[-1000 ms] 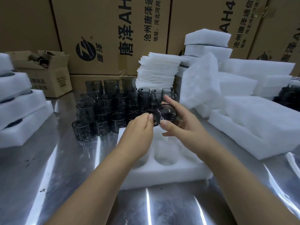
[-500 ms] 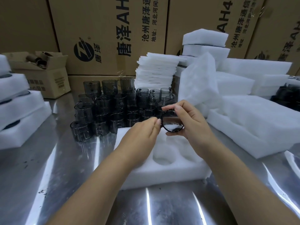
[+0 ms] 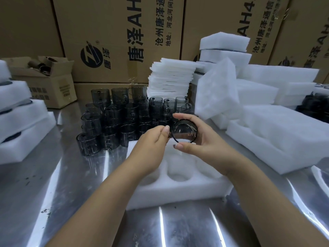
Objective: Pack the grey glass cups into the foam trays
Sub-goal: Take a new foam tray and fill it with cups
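Fingers (image 3: 187, 117) of right hand (image 3: 204, 145) clamped round tilted grey glass cup (image 3: 185, 134), above foam tray (image 3: 178, 191), left hand (image 3: 151, 145) curled against it, grip unclear

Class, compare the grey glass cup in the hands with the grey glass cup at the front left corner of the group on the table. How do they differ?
The held grey glass cup is tipped, a round end facing us; the front left corner cup stands upright. The right hand grips the held cup above the white foam tray; the corner cup rests untouched on the steel table. Both are grey glass.
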